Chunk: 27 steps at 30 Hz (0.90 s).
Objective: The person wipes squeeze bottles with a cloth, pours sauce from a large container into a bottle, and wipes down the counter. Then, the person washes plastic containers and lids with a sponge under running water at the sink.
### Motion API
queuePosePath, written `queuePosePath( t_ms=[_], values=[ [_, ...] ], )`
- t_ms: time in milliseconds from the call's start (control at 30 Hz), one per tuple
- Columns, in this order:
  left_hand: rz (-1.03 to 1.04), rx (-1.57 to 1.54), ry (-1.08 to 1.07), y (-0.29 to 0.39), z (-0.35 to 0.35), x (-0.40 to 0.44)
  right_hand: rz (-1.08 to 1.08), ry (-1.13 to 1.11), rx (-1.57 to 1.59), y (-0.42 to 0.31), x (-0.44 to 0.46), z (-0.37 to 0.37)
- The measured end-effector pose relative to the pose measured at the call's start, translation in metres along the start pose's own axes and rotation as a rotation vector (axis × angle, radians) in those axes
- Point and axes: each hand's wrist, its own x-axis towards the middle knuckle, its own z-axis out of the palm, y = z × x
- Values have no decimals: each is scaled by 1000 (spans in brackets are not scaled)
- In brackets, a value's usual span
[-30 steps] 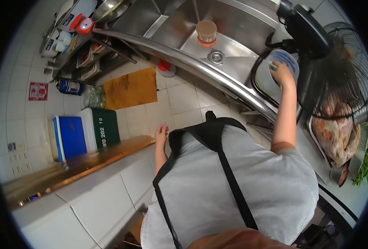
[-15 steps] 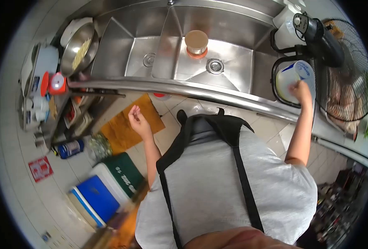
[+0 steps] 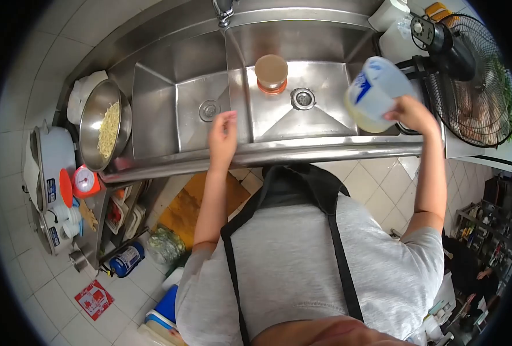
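My right hand (image 3: 412, 115) grips a translucent plastic tub (image 3: 377, 95) with blue print by its side. The tub is tilted above the right end of the sink, and I cannot tell what is in it. My left hand (image 3: 223, 135) is empty, fingers loosely extended, over the sink's front rim near the divider. A round container with a tan lid (image 3: 271, 70) and an orange-red base stands in the right basin (image 3: 325, 115), beside the drain (image 3: 303, 98). The left basin (image 3: 158, 124) lies beyond my left hand.
A steel bowl (image 3: 91, 138) of pale strips stands left of the sink, near a red scale (image 3: 84, 181). At the right is a black fan (image 3: 441, 49). The faucet (image 3: 223, 11) is at the back. Another person (image 3: 469, 271) is at lower right.
My right hand has lifted the tub from the black-rimmed holder and carried it left over the sink. My left hand has moved up and right to the sink's front rim.
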Motion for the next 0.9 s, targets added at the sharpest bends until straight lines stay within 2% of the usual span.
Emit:
queuePosePath(
  t_ms=[33,100,133,233,267,333,400,467,533,567,600,633,667,700,733,767,800,833,900],
  values=[
    [-6,-4,-1,-1,8,11,-41,-60,58,8,29,21],
    [77,295,-237,-4,26,36,-66,-102,105,25,87,74],
    [70,293,-224,-7,35,47,-43,-134,201,29,113,101],
    [67,429,-343,-19,56,94,-7,-109,125,61,198,201],
    [71,433,-324,-25,64,119,40,-95,110,71,219,229],
    [228,504,-215,-40,76,183,90,-16,24,86,248,269],
    [230,471,-84,-47,86,256,202,-27,0,97,265,290],
    [50,477,43,-41,94,313,215,-59,16,111,271,307],
    [-136,223,56,-63,103,352,240,-98,27,124,272,317],
    [-252,325,3,-53,111,347,187,-259,-112,124,278,315],
    [-185,553,-245,-72,118,347,126,-422,-247,118,282,314],
    [-106,777,-494,-107,124,348,213,-351,-262,92,278,284],
    [-126,837,-460,-182,141,345,182,-284,-203,68,284,255],
    [-477,487,-208,-179,155,310,156,-213,-146,48,297,231],
    [-479,576,-33,-199,173,280,65,-176,-132,27,316,217],
    [-545,622,-151,-184,177,263,-95,-153,-162,17,345,225],
    [-507,574,-26,-199,188,245,-326,60,-81,5,370,236],
    [-471,525,100,-214,199,226,-378,44,-12,-13,396,246],
    [-400,411,203,-206,210,203,-442,24,61,-29,441,253]
  ],
)
